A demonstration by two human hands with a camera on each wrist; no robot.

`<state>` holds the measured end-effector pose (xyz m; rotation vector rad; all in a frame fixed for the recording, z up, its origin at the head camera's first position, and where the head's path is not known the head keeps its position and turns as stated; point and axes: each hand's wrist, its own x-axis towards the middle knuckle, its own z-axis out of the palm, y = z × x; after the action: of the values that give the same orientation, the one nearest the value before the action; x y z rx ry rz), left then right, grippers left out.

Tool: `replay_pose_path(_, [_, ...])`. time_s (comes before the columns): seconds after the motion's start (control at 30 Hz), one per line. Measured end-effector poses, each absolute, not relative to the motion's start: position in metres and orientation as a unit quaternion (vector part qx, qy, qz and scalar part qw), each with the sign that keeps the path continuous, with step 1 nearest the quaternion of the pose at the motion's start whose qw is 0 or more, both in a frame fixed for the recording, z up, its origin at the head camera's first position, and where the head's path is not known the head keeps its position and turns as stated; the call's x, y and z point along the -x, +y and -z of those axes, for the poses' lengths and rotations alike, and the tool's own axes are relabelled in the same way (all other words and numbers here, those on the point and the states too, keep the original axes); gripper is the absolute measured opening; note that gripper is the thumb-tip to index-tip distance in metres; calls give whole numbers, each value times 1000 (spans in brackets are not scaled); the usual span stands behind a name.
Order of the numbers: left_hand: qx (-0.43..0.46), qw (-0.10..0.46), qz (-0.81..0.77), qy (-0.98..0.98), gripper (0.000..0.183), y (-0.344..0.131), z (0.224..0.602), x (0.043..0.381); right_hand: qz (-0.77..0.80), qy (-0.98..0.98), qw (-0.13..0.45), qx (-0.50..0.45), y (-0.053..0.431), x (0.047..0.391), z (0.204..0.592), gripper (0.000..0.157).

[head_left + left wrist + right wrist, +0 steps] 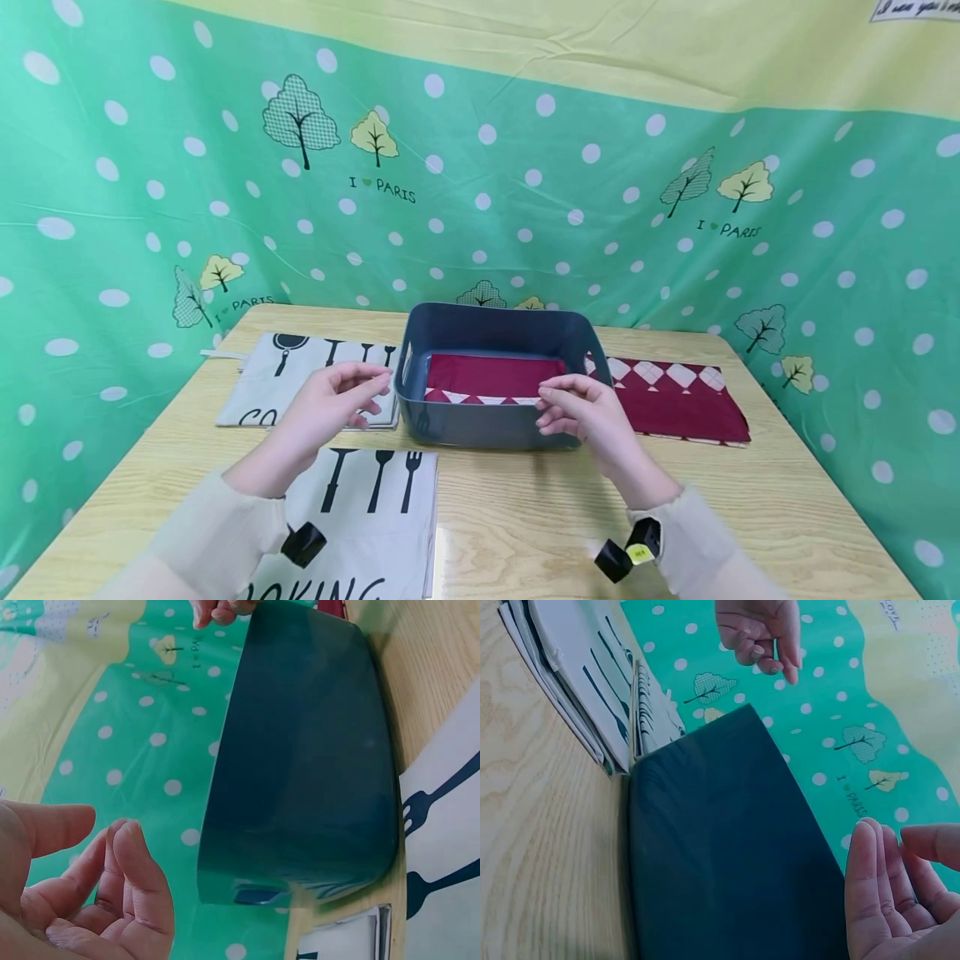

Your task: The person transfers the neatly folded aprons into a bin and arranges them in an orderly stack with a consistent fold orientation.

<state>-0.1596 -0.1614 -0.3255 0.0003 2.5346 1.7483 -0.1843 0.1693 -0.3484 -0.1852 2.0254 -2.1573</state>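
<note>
A dark blue-grey plastic bin (487,427) stands on the table, with a folded dark red cloth (495,373) with a white patterned border lying inside it. My left hand (333,404) hovers by the bin's left end, fingers loosely bent. In the left wrist view, nothing is between its thumb and fingers (146,889). The right hand (585,410) is at the bin's front right corner and overlaps the rim in the head view. From the right wrist, its relaxed fingers (864,885) show beside the bin wall (720,847), holding nothing.
Left of the bin lies a folded white cloth (251,387) printed with black utensils. Another such cloth (360,542) lies in front, under the left forearm. A folded dark red cloth (675,412) is on the right. Behind the table (525,533) hangs a green dotted curtain (510,158).
</note>
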Motion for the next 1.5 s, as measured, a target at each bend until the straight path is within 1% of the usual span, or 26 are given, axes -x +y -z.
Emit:
replay_pose_path(0.5, [19, 44, -553, 832, 48, -170, 330, 152, 735, 659, 144, 71, 153, 175, 366, 17])
replay_pose_path(0.7, [23, 49, -555, 830, 48, -174, 335, 150, 735, 654, 155, 87, 147, 173, 371, 24])
replay_pose_path(1.03, [44, 59, -549, 832, 50, -182, 343, 145, 735, 651, 169, 93, 142, 169, 379, 24])
replay_pose_path(1.37, [57, 70, -553, 828, 53, -195, 352, 139, 725, 652, 197, 100, 137, 164, 383, 37])
replay_pose_path(1.5, [62, 70, -555, 827, 53, -200, 356, 137, 724, 652, 203, 100, 136, 164, 385, 40])
